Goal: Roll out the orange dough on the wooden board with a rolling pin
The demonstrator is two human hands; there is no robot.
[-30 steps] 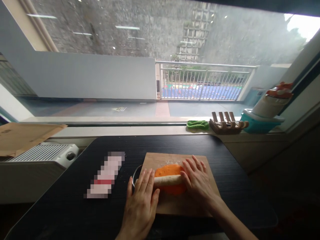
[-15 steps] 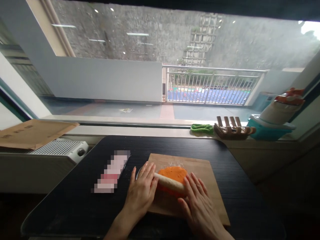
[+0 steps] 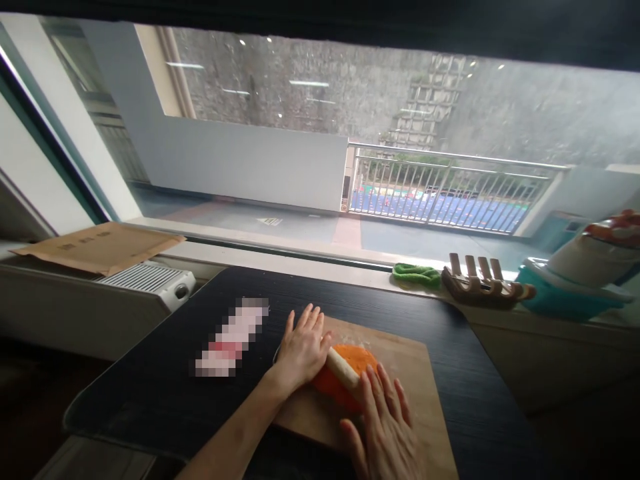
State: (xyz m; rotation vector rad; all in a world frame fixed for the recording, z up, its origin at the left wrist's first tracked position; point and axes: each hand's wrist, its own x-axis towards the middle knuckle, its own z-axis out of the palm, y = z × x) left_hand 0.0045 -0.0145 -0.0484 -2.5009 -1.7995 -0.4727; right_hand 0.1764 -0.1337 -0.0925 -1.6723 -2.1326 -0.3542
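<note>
Across a sheet of orange dough [image 3: 364,360] lies a pale wooden rolling pin [image 3: 342,368], slanting from upper left to lower right. My left hand [image 3: 303,348] rests over its far left end, fingers stretched out. On the near right end lies my right hand [image 3: 384,420], its fingers straight and apart, palm down. Neither hand wraps round the pin. Beneath the dough is a wooden board [image 3: 420,393], dusted with flour near its far edge. A thin curved rim of some object shows beside my left hand, mostly hidden.
A pixelated flat item [image 3: 233,340] lies left on the black table [image 3: 165,373]. Along the windowsill sit a green cloth [image 3: 416,274], a brown rack-like object [image 3: 483,283] and a teal container [image 3: 560,290]. A brown paper envelope [image 3: 105,247] rests on the white radiator [image 3: 150,280].
The pin has turned to a steeper slant, my left hand reaching farther forward and my right hand sitting nearer me. The camera view has tilted and shifted.
</note>
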